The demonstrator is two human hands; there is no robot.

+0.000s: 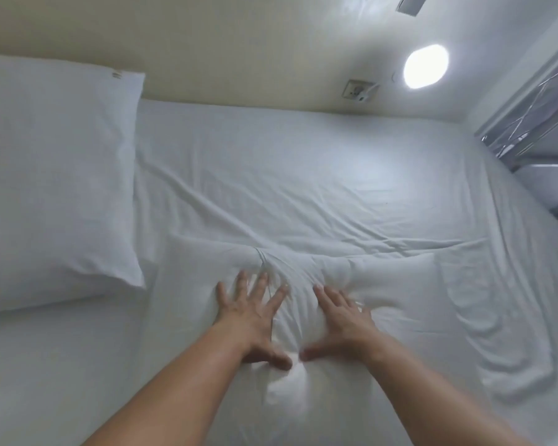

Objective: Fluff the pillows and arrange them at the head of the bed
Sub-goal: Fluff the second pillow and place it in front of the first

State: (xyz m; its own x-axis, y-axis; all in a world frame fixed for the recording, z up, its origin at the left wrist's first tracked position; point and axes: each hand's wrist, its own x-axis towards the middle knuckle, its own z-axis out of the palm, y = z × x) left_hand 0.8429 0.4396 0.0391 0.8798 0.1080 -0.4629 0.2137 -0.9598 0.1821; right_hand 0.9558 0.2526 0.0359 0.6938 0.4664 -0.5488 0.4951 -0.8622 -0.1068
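One bed [303,175] fills nearly all I see, covered by a white sheet creased in long diagonal folds toward its right edge; its far edge meets a cream wall [207,43], and a metal frame [529,123] stands past its right edge. Two pillows lie on it, both white; the larger-looking one [52,181] sits at the bed's left edge, its far corner against the wall, smooth and plump, with a small tag near that corner; the second pillow [384,284] lies across the bed's near edge, right under me, rumpled and dented in the middle, just beside the first but I cannot tell whether they touch. On the wall there is one round lamp [426,66], lit, and one socket plate [356,89] to its left, low down near the bed's far edge. My two hands are both spread wide and flat, palms down, pressing into the second pillow's middle; my left hand [255,320] has its fingers fanned apart and blurred; my right hand [342,323] lies beside it, fingers straighter; the thumbs point at each other and nearly meet; neither hand grips anything, they only push on the cloth, which bunches into tight pleats just beyond my left fingertips.
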